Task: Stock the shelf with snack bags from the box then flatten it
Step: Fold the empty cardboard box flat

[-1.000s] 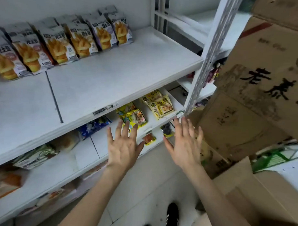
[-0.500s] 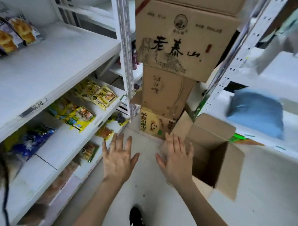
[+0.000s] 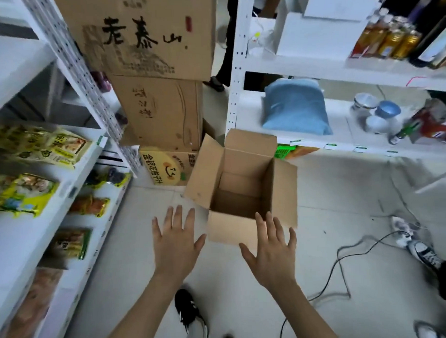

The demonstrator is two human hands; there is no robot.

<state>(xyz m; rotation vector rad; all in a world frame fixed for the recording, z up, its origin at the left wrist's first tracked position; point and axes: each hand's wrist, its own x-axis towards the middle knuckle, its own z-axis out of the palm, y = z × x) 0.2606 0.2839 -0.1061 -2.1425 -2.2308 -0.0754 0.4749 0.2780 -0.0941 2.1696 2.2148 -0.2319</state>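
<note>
An open brown cardboard box stands on the tiled floor with its flaps up; its inside looks empty. My left hand hovers with fingers spread just left of the box's near wall, holding nothing. My right hand is also spread flat, in front of the box's near right corner, not touching it as far as I can tell. The white shelf unit on the left carries snack bags on several levels.
A stack of large cardboard boxes rises behind the open box. A second white rack at right holds a blue pillow, bowls and bottles. A black cable lies on the floor. Another person's shoe is at right.
My view has swung right and down from the shelf to the open box. Both hands stay spread and have moved towards the box.
</note>
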